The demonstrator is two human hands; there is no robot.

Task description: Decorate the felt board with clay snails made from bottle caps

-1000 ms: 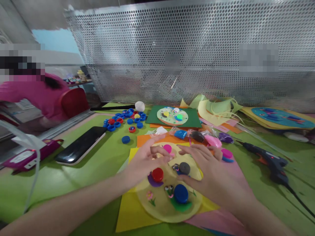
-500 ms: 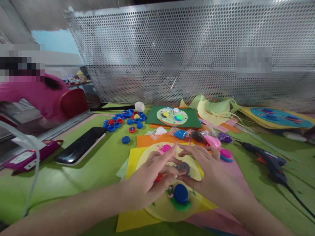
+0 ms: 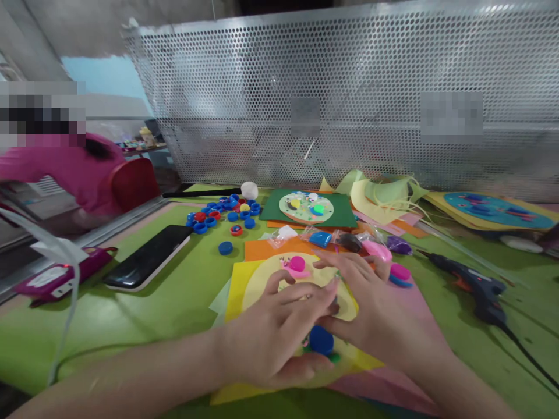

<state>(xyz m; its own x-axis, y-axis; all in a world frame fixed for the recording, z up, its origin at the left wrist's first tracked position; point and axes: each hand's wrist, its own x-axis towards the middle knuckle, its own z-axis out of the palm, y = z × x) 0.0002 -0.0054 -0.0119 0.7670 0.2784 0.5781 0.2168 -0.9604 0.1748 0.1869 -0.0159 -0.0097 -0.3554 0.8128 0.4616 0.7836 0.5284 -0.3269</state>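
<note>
My left hand [image 3: 279, 320] reaches across a pale yellow paper disc [image 3: 257, 276], its fingers stretched out and its thumb apart below. A tiny green bit [image 3: 338, 274] shows by its index fingertip. My right hand [image 3: 367, 297] arches over the disc's right side, thumb and fingers spread, with the left fingertips in the gap; whether they touch, I cannot tell. A pink bottle cap [image 3: 297, 263] on pink clay lies above my left hand. A blue bottle cap [image 3: 321, 340] with green clay lies below the hands. The disc's middle is mostly hidden.
Loose bottle caps [image 3: 220, 212], a phone [image 3: 148, 257] and a purple power strip [image 3: 65, 273] lie left. Bagged clay [image 3: 320, 238] and a decorated disc on green card [image 3: 271, 209] are behind. A hot glue gun [image 3: 471, 285] lies right. A perforated metal panel [image 3: 349, 75] stands behind the table.
My left hand has shifted right and its fingers now reach between my right thumb and fingers. The pink cap is more exposed; the red and grey pieces are now mostly covered.
</note>
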